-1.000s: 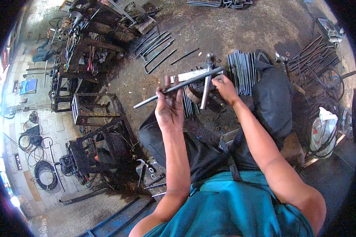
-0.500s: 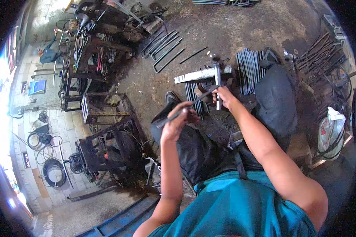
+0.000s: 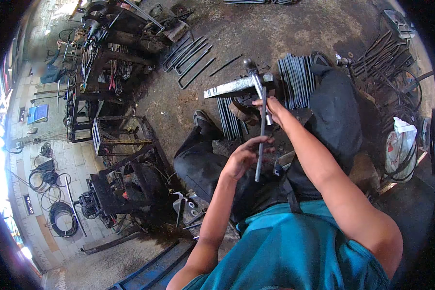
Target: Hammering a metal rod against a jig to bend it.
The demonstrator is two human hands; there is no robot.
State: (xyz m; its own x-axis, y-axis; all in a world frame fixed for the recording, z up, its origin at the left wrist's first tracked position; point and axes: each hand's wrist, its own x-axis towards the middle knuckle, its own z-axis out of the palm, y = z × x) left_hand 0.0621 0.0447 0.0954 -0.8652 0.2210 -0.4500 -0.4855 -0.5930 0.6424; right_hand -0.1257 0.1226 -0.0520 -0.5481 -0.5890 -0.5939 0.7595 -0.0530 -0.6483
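Observation:
My right hand [image 3: 274,108] is closed round the handle of a hammer [image 3: 256,83], whose rounded head points away from me. A straight grey metal rod [image 3: 260,159] runs beside the handle and past my right fingertips toward my lap. My left hand [image 3: 244,157] is at the rod's near half, its slightly blurred fingers stretched out and apart behind the rod. Just beyond the hammer lies a pale, battered metal block [image 3: 232,88], like an anvil. Rows of straight rods lie on the floor to its right [image 3: 296,82] and under its near side [image 3: 228,121].
Bent U-shaped rods [image 3: 191,58] lie on the floor ahead. Dark machines and a metal frame [image 3: 123,137] stand at left, with a person [image 3: 52,72] beyond. At right are a pile of rusty rods [image 3: 384,60] and a white plastic bag [image 3: 401,147]. A second hammer [image 3: 181,205] lies near my left knee.
The rod has swung from slanting across my left palm to pointing toward my lap. My left hand has moved right, its fingers loosening. The hammer stays in my right hand.

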